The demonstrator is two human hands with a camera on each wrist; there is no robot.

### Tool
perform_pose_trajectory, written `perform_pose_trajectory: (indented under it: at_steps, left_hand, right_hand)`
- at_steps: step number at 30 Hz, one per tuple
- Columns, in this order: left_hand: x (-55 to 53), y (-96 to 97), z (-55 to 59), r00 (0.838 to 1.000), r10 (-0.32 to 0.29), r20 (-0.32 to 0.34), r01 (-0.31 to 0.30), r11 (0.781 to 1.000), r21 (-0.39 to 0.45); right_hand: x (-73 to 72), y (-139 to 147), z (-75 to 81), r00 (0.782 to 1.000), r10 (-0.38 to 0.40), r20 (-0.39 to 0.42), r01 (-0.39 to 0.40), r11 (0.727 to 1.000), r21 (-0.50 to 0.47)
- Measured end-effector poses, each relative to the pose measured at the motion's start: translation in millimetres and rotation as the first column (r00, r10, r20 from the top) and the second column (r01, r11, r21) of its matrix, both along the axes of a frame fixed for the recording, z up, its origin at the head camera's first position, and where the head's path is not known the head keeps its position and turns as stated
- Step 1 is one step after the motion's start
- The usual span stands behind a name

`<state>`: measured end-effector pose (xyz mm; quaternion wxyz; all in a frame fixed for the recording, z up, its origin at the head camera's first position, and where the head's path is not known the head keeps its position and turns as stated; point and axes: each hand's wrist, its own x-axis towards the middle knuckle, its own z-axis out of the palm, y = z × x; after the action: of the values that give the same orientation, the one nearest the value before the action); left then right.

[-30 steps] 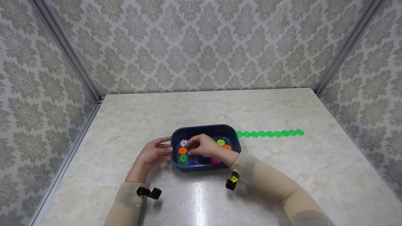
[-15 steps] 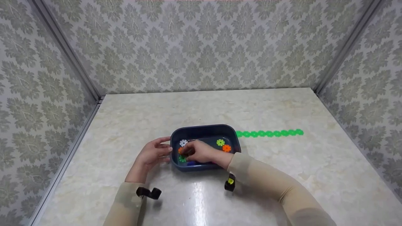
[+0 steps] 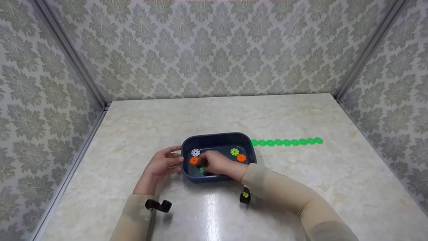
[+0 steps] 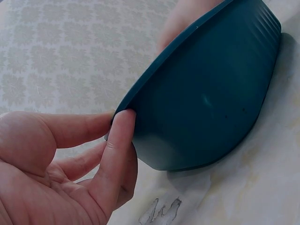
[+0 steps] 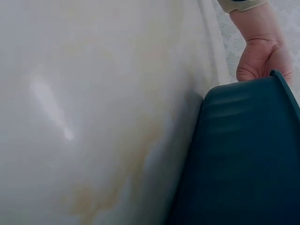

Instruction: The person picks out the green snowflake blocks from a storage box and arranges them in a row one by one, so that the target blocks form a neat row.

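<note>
A dark blue plastic tub (image 3: 219, 179) stands on the table with several small snowflake discs inside. My left hand (image 3: 163, 164) holds its left rim, and in the left wrist view the thumb and a finger (image 4: 123, 136) meet at the rim (image 4: 154, 70). Inside the tub, my right hand (image 3: 217, 162) has its fingers curled down at a green snowflake disc (image 3: 202, 170), partly covered by the hand. Close by lie a white disc (image 3: 195, 152) and an orange disc (image 3: 193, 160). A yellow-green disc (image 3: 234, 152) and another orange disc (image 3: 241, 157) lie on the tub's right side.
A straight chain of joined green discs (image 3: 287, 142) lies on the pale marbled table (image 3: 150, 117), running right from the tub's right edge. Patterned wall panels (image 3: 220, 50) enclose the table at the back and sides.
My right hand has lowered into the tub, and the green disc has shifted slightly right with its fingers. The blue disc seen earlier is now hidden. My left hand stays at the rim.
</note>
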<state>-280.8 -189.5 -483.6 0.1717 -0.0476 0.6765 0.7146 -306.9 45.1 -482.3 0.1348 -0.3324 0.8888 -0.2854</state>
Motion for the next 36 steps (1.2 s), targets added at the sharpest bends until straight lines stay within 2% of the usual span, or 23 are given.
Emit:
perform_pose_trajectory:
  at_steps: [10, 14, 22, 29, 36]
  left_hand:
    - [-0.1, 0.4, -0.2, 1.0, 0.009, 0.002, -0.009, 1.0, -0.004]
    - [-0.5, 0.7, -0.2, 1.0, 0.008, 0.004, -0.008, 1.0, -0.002]
    - [-1.8, 0.9, 0.0, 1.0, 0.012, 0.004, -0.012, 1.0, 0.005]
    - [-2.9, 2.3, -0.8, 0.999, 0.033, 0.026, -0.032, 0.999, -0.04]
    - [-3.4, 1.4, -1.1, 0.999, 0.034, 0.035, -0.033, 0.999, -0.033]
  right_hand:
    - [0.8, 4.0, 3.1, 0.996, -0.093, 0.0, 0.093, 0.994, 0.051]
    - [-0.3, 8.8, 6.6, 0.992, -0.125, 0.018, 0.124, 0.991, 0.042]
    - [-2.0, 20.4, 11.7, 0.988, -0.134, 0.078, 0.134, 0.991, 0.001]
    - [-3.5, 31.0, 14.4, 0.987, -0.125, 0.105, 0.132, 0.989, -0.069]
    - [-8.1, 44.4, 18.7, 0.978, -0.136, 0.16, 0.153, 0.983, -0.099]
